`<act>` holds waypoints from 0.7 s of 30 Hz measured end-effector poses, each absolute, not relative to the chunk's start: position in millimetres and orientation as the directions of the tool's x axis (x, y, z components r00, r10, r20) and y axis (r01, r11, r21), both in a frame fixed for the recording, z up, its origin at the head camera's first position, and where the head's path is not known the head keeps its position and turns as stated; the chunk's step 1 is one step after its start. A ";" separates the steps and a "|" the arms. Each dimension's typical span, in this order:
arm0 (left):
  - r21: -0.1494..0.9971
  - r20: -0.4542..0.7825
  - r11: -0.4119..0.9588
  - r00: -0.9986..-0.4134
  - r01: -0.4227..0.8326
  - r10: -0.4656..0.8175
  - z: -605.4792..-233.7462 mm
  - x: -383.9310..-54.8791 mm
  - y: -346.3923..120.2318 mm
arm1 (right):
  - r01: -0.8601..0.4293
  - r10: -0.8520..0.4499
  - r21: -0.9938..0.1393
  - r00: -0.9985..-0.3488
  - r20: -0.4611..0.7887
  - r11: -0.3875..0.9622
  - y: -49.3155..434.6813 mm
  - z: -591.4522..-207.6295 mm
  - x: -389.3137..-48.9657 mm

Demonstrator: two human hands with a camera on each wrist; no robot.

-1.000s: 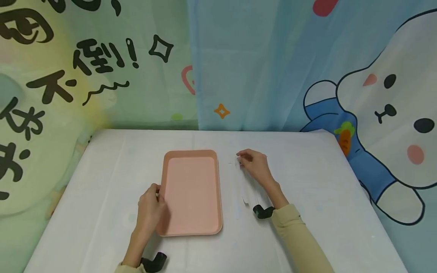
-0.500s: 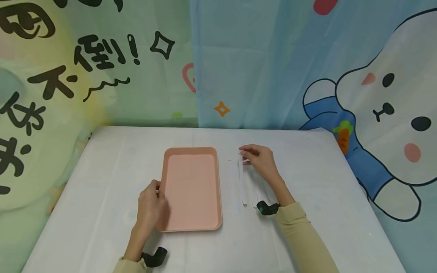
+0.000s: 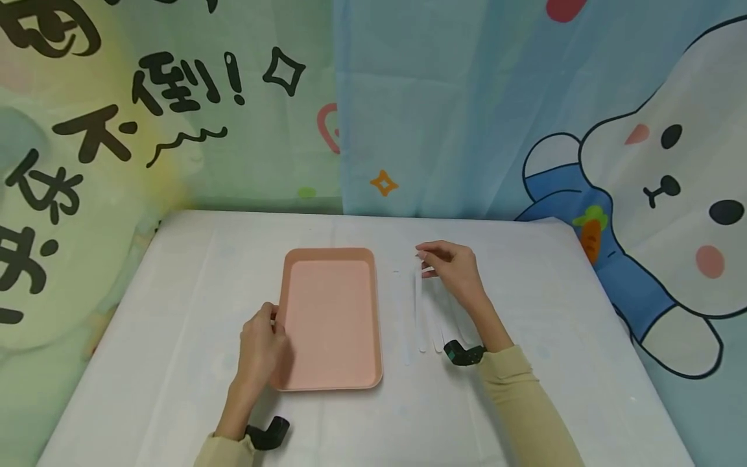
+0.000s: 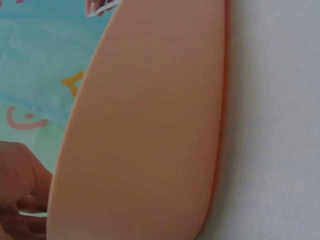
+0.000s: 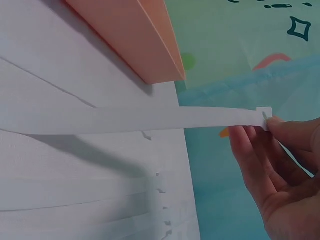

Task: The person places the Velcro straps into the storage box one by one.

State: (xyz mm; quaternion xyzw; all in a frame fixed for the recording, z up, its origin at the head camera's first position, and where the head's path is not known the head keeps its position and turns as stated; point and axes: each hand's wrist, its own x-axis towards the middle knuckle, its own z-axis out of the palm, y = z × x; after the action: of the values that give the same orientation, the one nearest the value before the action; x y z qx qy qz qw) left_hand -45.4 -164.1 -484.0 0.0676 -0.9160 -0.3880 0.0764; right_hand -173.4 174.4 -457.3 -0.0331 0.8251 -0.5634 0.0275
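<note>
Slightly farther from the tray than a second ago, the right hand (image 3: 458, 272) now draws up one end of a long, narrow, flat white strip (image 5: 150, 120), pinched between thumb and fingertips. From there the strip runs back toward the person, its near end low by the white-covered table (image 3: 525, 292). It looks very light, thin and flexible, probably easy to crease; the squared end, where the thumb sits, seems the best hold. More flat white strips (image 5: 100, 194) lie under the right hand.

Left of it, the rectangular, smooth pink tray (image 3: 329, 318) with a raised rim stays flat between the hands; it looks stiff and light, best held by its rim. There the left hand (image 3: 261, 344) grips the side edge, fingers bent. The right forearm reaches forward and inward, wrist raised.
</note>
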 end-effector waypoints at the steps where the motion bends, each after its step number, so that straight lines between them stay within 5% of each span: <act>1: 0.720 0.091 0.692 -0.979 -0.062 -0.183 -484.1 -45.6 -164.0 | -0.024 -0.088 -0.932 -0.996 -0.008 0.362 174.4 -455.6 -173.4; 21: 0.721 0.072 0.687 -0.976 -0.091 -0.205 -484.7 -49.2 -165.2 | -0.080 -0.114 -0.934 -0.993 0.042 0.349 162.3 -423.3 -165.6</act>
State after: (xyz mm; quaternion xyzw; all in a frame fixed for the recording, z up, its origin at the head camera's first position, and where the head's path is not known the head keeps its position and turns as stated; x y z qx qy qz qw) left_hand -49.2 -165.2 -484.7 0.0807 -0.9155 -0.3872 0.0737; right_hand -165.6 162.3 -423.3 -0.0589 0.8210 -0.5676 0.0150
